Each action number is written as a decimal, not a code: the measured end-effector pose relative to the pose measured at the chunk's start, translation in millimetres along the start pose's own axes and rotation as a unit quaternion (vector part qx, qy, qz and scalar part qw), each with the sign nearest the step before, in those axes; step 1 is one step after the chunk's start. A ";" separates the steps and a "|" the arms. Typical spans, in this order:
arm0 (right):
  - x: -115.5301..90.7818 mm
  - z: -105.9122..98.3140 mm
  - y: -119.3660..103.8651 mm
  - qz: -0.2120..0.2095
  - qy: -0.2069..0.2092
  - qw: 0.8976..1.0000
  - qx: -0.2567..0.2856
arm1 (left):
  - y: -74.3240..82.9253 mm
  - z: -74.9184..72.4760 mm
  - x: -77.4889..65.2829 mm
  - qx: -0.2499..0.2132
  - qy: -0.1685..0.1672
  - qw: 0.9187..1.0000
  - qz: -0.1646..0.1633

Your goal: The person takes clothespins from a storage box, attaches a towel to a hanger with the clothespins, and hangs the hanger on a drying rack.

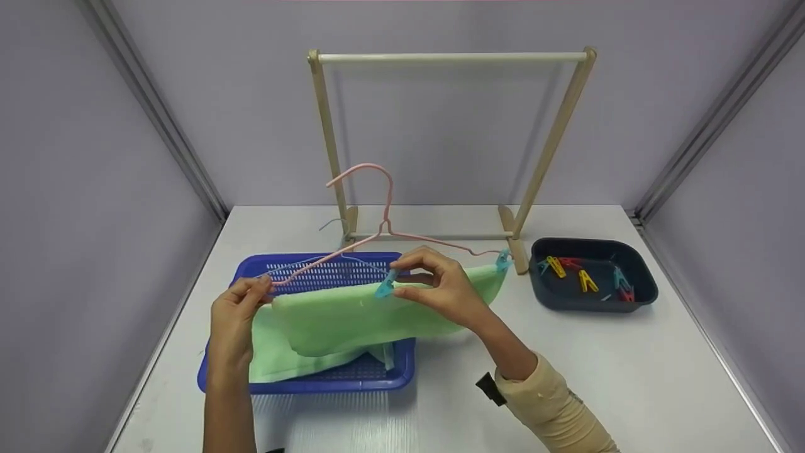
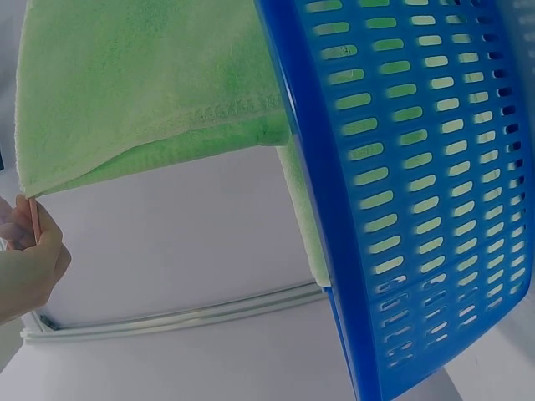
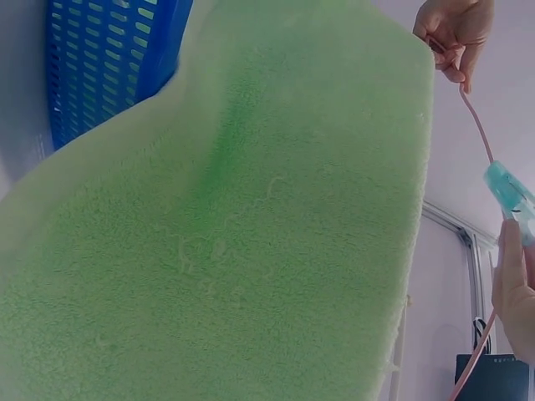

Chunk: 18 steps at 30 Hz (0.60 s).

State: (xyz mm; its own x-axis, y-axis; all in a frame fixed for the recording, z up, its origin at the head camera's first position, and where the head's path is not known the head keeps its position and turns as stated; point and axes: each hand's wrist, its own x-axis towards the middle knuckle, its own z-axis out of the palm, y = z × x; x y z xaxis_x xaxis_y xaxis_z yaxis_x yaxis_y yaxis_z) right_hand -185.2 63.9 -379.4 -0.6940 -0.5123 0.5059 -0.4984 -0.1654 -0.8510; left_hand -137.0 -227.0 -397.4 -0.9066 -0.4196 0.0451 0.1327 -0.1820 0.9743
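Note:
A pink hanger [image 1: 389, 201] is held up over the basket, its hook pointing left. My left hand [image 1: 231, 318] pinches its left end at the corner of a light green towel [image 1: 352, 318]. Along the hanger's lower side hangs that towel, its right end fixed by a light blue clothespin [image 1: 503, 260]. Between thumb and fingers, my right hand [image 1: 443, 289] pinches another light blue clothespin [image 1: 385, 287] at the towel's upper edge, left of the middle. In the right wrist view this clothespin [image 3: 505, 185] overlaps the hanger's pink wire, and the towel [image 3: 251, 217] fills much of the picture.
Below the hands, a blue basket [image 1: 352, 386] holds more light green cloth [image 1: 270, 355] and a pale blue hanger [image 1: 333, 221]. A dark tray [image 1: 566, 303] with several coloured clothespins stands at the right. Behind rises a wooden rack with a white top bar [image 1: 453, 58].

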 end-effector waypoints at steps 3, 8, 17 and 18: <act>1.0 -0.7 -1.2 -0.004 0.001 1.000 0.002 | -0.1 -0.7 0.5 0.001 -0.003 1.000 -0.001; 2.1 -1.3 -2.6 -0.008 -0.002 1.000 0.007 | -0.3 -2.2 0.5 0.002 -0.005 1.000 -0.003; 3.6 -1.3 -6.3 -0.005 0.003 1.000 -0.001 | 1.0 -1.3 0.0 0.000 -0.005 1.000 -0.005; 3.8 -1.1 -6.6 -0.006 0.004 1.000 -0.001 | 1.1 -1.3 0.0 -0.001 -0.005 1.000 -0.005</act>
State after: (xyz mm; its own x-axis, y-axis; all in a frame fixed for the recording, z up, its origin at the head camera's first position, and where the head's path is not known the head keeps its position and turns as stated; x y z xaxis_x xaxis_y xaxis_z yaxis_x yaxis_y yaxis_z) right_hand -185.1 64.0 -371.6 -0.6925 -0.5037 0.5166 -0.5071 -0.1695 -0.8451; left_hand -136.3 -228.3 -396.6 -0.9120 -0.4083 0.0385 0.1251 -0.1874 0.9743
